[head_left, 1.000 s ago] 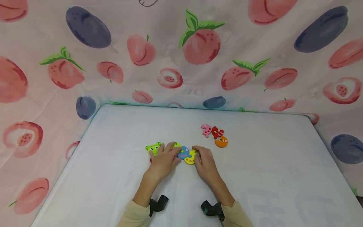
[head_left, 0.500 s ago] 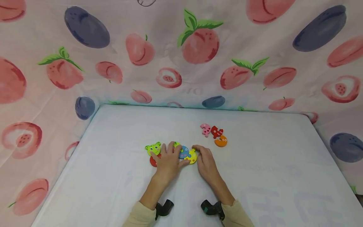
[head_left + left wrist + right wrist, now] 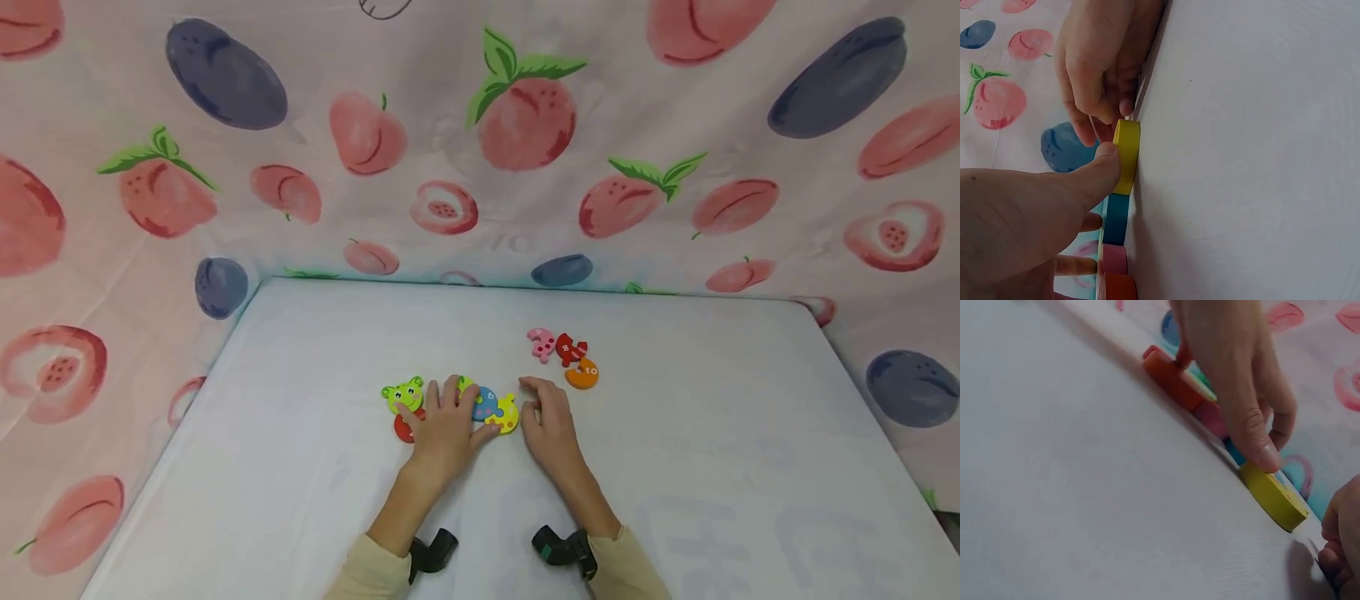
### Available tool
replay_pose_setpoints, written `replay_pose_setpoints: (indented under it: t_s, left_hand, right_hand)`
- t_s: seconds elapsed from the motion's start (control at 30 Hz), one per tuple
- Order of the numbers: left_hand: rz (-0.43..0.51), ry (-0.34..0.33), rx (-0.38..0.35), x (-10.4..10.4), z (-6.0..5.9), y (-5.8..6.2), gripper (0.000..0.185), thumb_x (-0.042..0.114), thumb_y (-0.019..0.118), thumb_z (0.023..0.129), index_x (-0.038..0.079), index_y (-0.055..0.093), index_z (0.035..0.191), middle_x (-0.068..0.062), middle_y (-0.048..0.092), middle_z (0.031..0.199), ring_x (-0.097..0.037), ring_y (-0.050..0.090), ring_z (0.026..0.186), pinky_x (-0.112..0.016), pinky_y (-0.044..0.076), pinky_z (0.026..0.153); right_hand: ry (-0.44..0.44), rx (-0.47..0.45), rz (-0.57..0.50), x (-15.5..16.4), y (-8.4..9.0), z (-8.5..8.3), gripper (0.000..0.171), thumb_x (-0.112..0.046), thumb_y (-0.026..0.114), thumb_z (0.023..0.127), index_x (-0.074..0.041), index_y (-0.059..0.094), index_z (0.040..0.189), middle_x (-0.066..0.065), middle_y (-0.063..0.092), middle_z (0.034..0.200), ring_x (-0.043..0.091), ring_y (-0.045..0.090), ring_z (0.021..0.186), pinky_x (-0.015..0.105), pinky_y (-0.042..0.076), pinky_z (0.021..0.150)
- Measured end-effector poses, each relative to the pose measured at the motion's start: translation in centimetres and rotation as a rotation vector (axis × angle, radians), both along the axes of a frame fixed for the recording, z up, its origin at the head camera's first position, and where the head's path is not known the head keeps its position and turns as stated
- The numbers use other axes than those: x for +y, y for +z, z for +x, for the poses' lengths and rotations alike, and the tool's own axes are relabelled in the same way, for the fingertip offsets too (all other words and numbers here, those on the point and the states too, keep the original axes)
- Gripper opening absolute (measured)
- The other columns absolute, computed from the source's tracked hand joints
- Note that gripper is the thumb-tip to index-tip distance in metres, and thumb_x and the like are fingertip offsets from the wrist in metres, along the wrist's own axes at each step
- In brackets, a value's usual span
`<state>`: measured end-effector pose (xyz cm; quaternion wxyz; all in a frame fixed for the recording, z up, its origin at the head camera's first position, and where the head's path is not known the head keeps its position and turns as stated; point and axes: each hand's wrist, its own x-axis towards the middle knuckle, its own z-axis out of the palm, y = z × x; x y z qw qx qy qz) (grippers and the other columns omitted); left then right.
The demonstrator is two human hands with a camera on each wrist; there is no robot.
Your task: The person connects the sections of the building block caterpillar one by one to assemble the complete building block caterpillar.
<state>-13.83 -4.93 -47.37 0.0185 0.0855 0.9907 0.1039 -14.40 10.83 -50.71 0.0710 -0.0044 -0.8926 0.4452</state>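
A row of flat puzzle pieces lies on the table: a green smiling animal head [image 3: 403, 394], a red piece [image 3: 403, 427], a partly covered green piece [image 3: 466, 382], a blue piece [image 3: 486, 404] and a yellow spotted piece [image 3: 507, 416]. My left hand [image 3: 444, 429] rests spread over the row, hiding its middle. In the left wrist view its thumb presses on the yellow piece, and a pink piece [image 3: 1114, 259] shows under the fingers. Just right of the yellow piece, my right hand [image 3: 550, 421] hovers with loosely bent fingers, holding nothing.
Behind the right hand lie three loose pieces: pink [image 3: 542, 344], red numbered 8 [image 3: 567, 350] and orange numbered 10 [image 3: 582, 374]. A fruit-patterned cloth [image 3: 510, 208] hangs along the back of the white table [image 3: 712, 400].
My left hand has shifted slightly right, bringing its thumb onto the yellow piece and uncovering more of the red one. My right hand has moved a little away from the yellow piece.
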Motion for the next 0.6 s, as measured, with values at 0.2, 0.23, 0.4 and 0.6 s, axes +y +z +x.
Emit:
replay_pose_setpoints:
  t_s: [0.2,0.23,0.4,0.6]
  left_hand:
    - [0.0,-0.006,-0.013,0.0,0.1,0.1,0.069,0.058,0.062,0.076,0.022,0.045,0.132,-0.01,0.037,0.139,-0.037,0.033,0.13,-0.08,0.016,0.091]
    - [-0.003,-0.005,-0.014,0.1,0.1,0.1,0.069,0.058,0.062,0.076,0.022,0.045,0.132,-0.01,0.037,0.14,-0.037,0.033,0.131,-0.08,0.016,0.091]
    - [-0.008,0.0,-0.019,0.0,0.0,0.1,0.07,0.058,0.063,0.076,0.022,0.044,0.133,-0.01,0.036,0.14,-0.037,0.032,0.131,-0.08,0.015,0.092]
    - [-0.018,-0.004,-0.036,0.1,-0.1,0.1,0.07,0.058,0.062,0.076,0.022,0.043,0.133,-0.009,0.035,0.14,-0.036,0.032,0.131,-0.08,0.015,0.092]
  right_hand:
    - [-0.087,0.046,-0.042,1.0,-0.2,-0.7,0.036,-0.006,0.052,0.086,-0.013,0.051,0.121,0.003,0.054,0.114,0.014,0.053,0.101,0.033,0.052,0.085]
    - [-0.097,0.052,-0.045,1.2,-0.3,-0.8,0.036,-0.006,0.052,0.086,-0.013,0.05,0.122,0.004,0.053,0.114,0.013,0.053,0.1,0.033,0.052,0.084]
    - [-0.123,0.071,-0.064,1.8,-0.4,-1.5,0.045,-0.008,0.053,0.085,-0.013,0.044,0.129,0.004,0.046,0.126,0.011,0.058,0.096,0.032,0.054,0.082]
    - [-0.11,0.052,-0.038,2.9,-0.5,-2.2,0.06,-0.007,0.056,0.084,-0.012,0.033,0.139,0.006,0.024,0.15,0.017,0.063,0.096,0.035,0.055,0.079]
